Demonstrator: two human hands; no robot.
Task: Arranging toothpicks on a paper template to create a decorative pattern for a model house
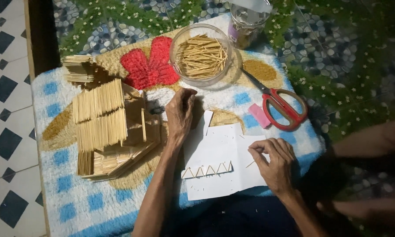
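Note:
My left hand (180,115) rests palm down on the mat beside a small wooden model house (111,131) made of thin sticks, fingers curled near the top edge of a white paper sheet (217,149). My right hand (274,163) pinches a single short toothpick (250,164) over the paper's right side. A row of several small stick triangles (207,170) lies on the paper between my hands. A clear round bowl (175,52) full of toothpicks stands behind my left hand.
Red-handled scissors (282,106) and a pink eraser-like block (259,115) lie to the right on the blue-checked mat (70,206). A clear jar (246,22) stands at the back. A bundle of sticks (77,69) lies at the back left. Tiled floor lies to the left.

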